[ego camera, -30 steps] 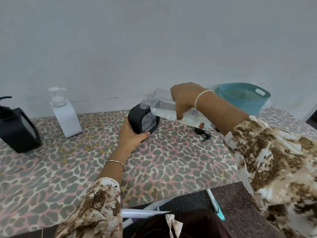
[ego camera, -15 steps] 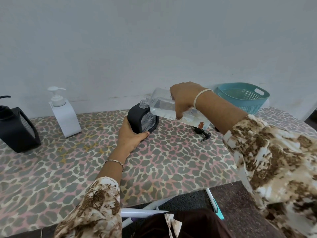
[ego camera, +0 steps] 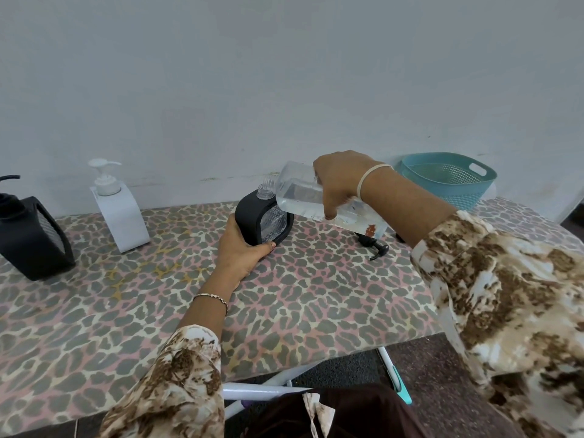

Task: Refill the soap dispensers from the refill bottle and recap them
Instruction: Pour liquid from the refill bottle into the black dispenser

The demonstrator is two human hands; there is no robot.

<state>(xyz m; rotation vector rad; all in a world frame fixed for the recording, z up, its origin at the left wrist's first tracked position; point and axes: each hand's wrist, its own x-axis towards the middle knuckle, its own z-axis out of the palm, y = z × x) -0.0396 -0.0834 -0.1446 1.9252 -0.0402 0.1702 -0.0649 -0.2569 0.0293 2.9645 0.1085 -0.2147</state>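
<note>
Tipped refill bottle (ego camera: 300,192) at the open neck of the black dispenser (ego camera: 248,216), on the table (ego camera: 316,298).
The right hand (ego camera: 339,181), grip curled round the bottle, hides its middle; flow unclear. The left hand (ego camera: 240,252) has its grip wrapped round the dispenser's side. The loose pump (ego camera: 376,248) lies half-hidden behind.

Both arms wear loose cream sleeves blotched with brown and tan, like marbled camouflage. The left sleeve (ego camera: 177,384), at 7 o'clock, ends at mid-forearm. The right sleeve (ego camera: 505,295), at 4 o'clock, is wider. A thin beaded metal bracelet (ego camera: 210,297) rings the wrist behind the left hand (ego camera: 240,257), and a plain pale band (ego camera: 368,180) circles the wrist of the right hand (ego camera: 341,181). At 6 o'clock shows dark maroon clothing (ego camera: 354,412) with a strip (ego camera: 314,409) of the same blotched cloth.
</note>
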